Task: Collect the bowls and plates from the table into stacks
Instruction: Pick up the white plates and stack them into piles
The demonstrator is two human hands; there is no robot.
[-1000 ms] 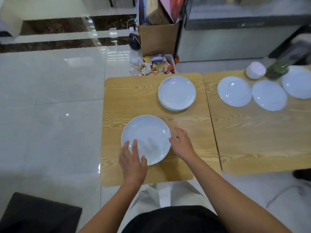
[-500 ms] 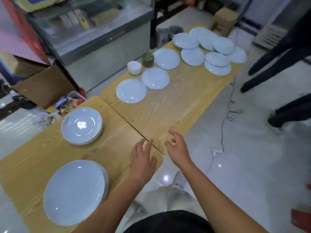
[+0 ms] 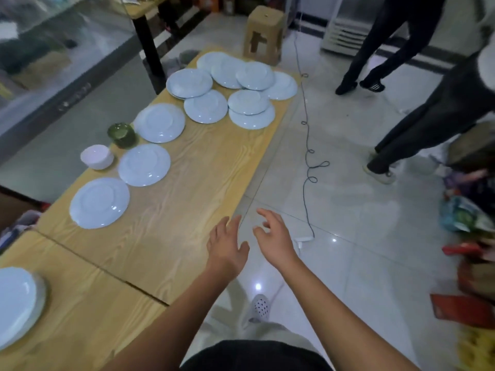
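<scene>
Several white plates lie on a long wooden table [image 3: 192,188]. The nearest plate [image 3: 99,202] sits at the table's left edge, with another plate [image 3: 144,165] and a third plate [image 3: 160,123] behind it. Overlapping plates [image 3: 233,87] crowd the far end. A small white bowl [image 3: 97,156] and a green glass bowl [image 3: 122,135] stand along the left edge. A stack of plates [image 3: 16,303] rests on the nearer table at far left. My left hand [image 3: 227,247] hovers open over the table's right edge; my right hand [image 3: 273,236] is open above the floor, both empty.
Two people's legs [image 3: 417,108] stand on the tiled floor at right. A black cable [image 3: 308,156] trails along the floor beside the table. A cardboard stool [image 3: 263,33] stands beyond the far end. Bags and packets [image 3: 471,236] lie at the right edge.
My view has swung right from the near table to the long table. Both hands left the stacked plate and now hover open near the long table's right edge.
</scene>
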